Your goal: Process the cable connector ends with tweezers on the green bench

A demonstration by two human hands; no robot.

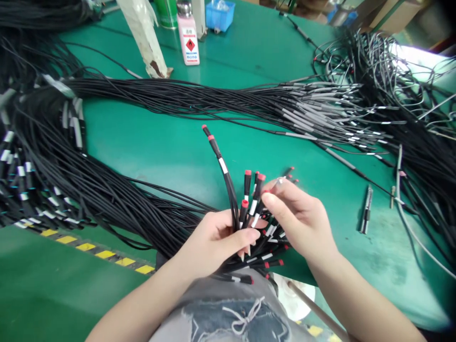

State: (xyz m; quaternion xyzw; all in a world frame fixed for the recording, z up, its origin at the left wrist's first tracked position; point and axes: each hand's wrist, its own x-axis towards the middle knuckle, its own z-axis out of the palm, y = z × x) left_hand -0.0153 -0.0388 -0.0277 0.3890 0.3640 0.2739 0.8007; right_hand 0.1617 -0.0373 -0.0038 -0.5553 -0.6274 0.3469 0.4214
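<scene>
My left hand (217, 240) is closed around a bundle of black cables with red-tipped connectors (249, 209) at the near edge of the green table (171, 147). One cable (218, 152) sticks up higher than the rest. My right hand (299, 218) pinches one red-tipped connector (281, 180) among the ends, with its fingers curled. More connector ends (267, 261) fan out below both hands over my lap.
A long bundle of black cables (213, 97) crosses the table to a tangled pile (409, 133) at the right. More cables (42, 166) are heaped at the left. A pink-labelled bottle (188, 40) and blue bin (220, 14) stand at the back. A loose connector (366, 209) lies at the right.
</scene>
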